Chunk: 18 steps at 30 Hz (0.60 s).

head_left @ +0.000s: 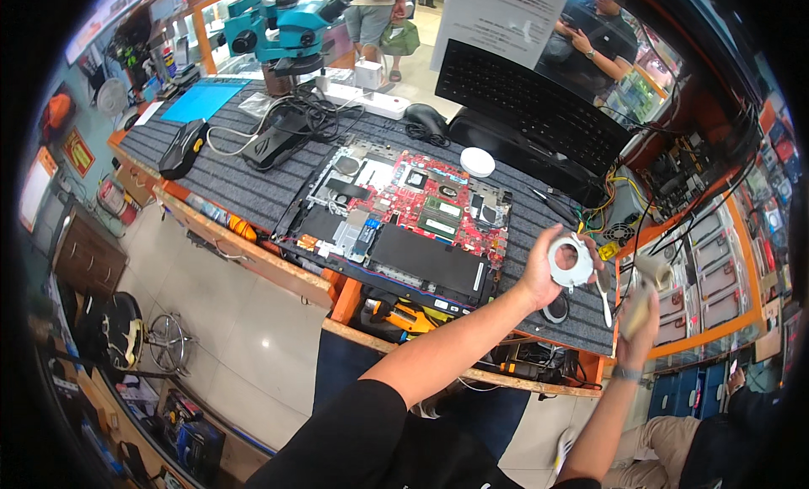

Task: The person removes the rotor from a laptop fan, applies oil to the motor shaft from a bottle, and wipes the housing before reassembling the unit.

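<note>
My left hand (540, 268) is closed around the edge of a silvery-white ring-shaped plate (559, 276) with a large round hole, held up over the right end of the bench. To its right, my right hand (640, 335) grips a pale brush (655, 274), smeared by motion and apart from the plate. Left of my hands lies an opened laptop base (428, 255), its red circuit board (406, 185) and black battery showing. Below my left wrist, a dark round part (555, 309) rests on the mat. A thin white-handled tool (605, 305) lies between my hands.
A teal microscope (282, 29), black power brick (278, 139) and mouse (425, 120) stand along the back. Behind the laptop are a white round lid (478, 162) and a tilted black keyboard (531, 110). Open drawers (404, 316) jut out below the bench. Other people are nearby.
</note>
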Each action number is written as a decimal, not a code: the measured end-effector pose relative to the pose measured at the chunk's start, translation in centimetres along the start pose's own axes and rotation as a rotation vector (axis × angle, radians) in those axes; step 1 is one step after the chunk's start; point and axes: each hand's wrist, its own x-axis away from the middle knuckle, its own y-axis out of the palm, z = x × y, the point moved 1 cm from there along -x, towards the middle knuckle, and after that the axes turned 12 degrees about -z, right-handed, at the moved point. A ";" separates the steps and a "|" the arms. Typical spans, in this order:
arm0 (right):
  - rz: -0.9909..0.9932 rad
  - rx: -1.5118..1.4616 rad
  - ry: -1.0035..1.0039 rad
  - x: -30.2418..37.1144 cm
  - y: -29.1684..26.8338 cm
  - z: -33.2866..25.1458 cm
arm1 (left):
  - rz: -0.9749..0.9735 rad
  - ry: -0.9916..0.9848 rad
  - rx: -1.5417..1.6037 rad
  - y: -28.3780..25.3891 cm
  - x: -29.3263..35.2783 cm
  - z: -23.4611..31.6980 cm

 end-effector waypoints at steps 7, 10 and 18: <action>0.116 -0.135 -0.055 15.2 -9.1 -3.7 | 0.123 -0.272 -0.184 0.3 -0.2 -8.6; 0.210 -0.033 -0.070 18.5 -8.7 -4.7 | 0.095 -0.350 -0.193 -0.4 -0.4 -13.7; 0.261 0.046 -0.074 21.1 -5.4 -3.9 | -0.022 -0.582 -0.191 1.1 0.5 -21.3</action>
